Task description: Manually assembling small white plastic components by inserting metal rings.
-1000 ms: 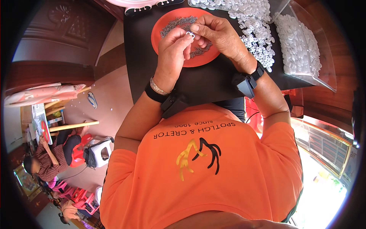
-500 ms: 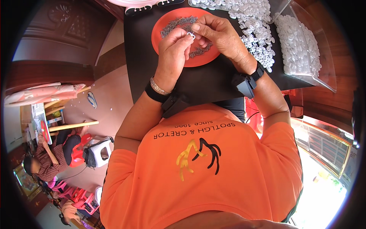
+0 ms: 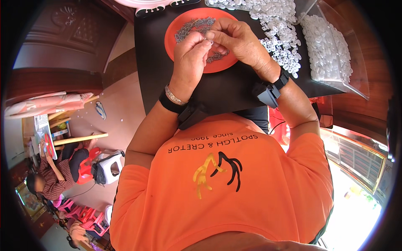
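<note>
My left hand (image 3: 190, 56) pinches a small white plastic clip (image 3: 210, 41) between thumb and fingers, above a round orange plate (image 3: 228, 65). Right beside it, the thumb and forefinger of my right hand (image 3: 238, 38) press together at the clip. Whatever those fingers grip is too small and hidden to name. On the plate lie many thin grey screw-like pieces (image 3: 187, 32), partly covered by both hands. A heap of loose white plastic clips (image 3: 284, 44) spreads over the table to the right.
A clear plastic bin (image 3: 328, 52) full of white pieces stands at the right end of the black table (image 3: 157, 62). A white, black-edged object (image 3: 153, 8) sits at the far left. Off to the left are a seated person (image 3: 54, 178) and a white stool (image 3: 109, 169).
My right hand's fingertips have come in closer to the clip, which now shows less between the hands. The whole view has shifted slightly.
</note>
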### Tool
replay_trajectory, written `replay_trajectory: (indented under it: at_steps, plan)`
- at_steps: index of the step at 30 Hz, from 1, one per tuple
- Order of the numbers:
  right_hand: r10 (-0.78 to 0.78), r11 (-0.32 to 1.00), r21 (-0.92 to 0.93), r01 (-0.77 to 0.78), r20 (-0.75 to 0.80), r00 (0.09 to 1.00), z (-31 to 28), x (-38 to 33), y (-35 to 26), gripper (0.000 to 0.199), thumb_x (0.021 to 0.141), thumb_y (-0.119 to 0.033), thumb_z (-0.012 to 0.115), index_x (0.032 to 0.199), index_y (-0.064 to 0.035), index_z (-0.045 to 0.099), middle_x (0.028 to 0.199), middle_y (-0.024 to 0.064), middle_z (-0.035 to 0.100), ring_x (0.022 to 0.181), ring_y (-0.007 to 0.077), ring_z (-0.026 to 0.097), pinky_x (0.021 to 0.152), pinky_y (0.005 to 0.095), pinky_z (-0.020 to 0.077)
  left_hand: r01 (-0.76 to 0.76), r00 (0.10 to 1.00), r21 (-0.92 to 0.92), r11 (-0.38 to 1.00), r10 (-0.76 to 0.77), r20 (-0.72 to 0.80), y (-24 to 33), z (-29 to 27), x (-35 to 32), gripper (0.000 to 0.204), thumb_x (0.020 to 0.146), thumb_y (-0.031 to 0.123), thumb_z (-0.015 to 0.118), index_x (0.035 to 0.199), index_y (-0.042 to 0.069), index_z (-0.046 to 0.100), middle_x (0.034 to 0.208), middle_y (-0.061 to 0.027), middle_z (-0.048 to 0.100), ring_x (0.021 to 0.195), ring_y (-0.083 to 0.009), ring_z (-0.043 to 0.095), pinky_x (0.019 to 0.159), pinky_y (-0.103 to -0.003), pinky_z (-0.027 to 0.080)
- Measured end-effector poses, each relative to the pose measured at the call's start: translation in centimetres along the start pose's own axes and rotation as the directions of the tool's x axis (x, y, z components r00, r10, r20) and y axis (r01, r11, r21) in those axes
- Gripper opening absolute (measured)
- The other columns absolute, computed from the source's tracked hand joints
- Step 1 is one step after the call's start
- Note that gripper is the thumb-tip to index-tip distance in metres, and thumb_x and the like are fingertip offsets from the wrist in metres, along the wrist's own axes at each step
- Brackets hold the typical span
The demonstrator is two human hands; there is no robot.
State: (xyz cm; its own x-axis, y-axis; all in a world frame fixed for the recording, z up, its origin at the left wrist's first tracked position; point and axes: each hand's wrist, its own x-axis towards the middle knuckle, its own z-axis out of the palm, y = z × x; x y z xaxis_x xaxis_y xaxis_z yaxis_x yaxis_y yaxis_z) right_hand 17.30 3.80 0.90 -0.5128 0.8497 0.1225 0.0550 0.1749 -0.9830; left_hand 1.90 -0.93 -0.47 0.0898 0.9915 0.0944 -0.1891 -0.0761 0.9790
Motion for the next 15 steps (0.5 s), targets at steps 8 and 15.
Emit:
replay_trajectory:
  at_steps: [8,15]
  plan:
    - [-0.028,0.996,0.08,0.034,-0.081,0.996,1.3,-0.4,-0.3,0.019,0.089,-0.02,0.06,0.079,-0.0033,0.059,0.062,-0.0027,0.052,0.057,0.0039,0.047,0.051,0.0188,0.0385,0.003,1.0,-0.036,0.999,-0.002,0.017,0.0,-0.1,0.0,0.015,0.088,0.012,0.047,0.075,0.004,0.052,0.062,0.0005,0.047,0.051,-0.0064,0.041,0.048,-0.02,0.032]
    - [-0.223,0.683,-0.731,-0.015,-0.228,0.948,-7.4,-0.2,-1.4,0.024,0.082,-0.025,0.062,0.092,-0.0038,0.066,0.072,0.0097,0.064,0.065,0.0176,0.061,0.063,0.0287,0.0473,-0.01,1.0,-0.025,1.0,0.01,0.02,0.8,-0.2,0.4,0.014,0.088,0.012,0.052,0.076,0.003,0.053,0.06,0.0013,0.047,0.051,-0.0051,0.041,0.048,-0.019,0.033]
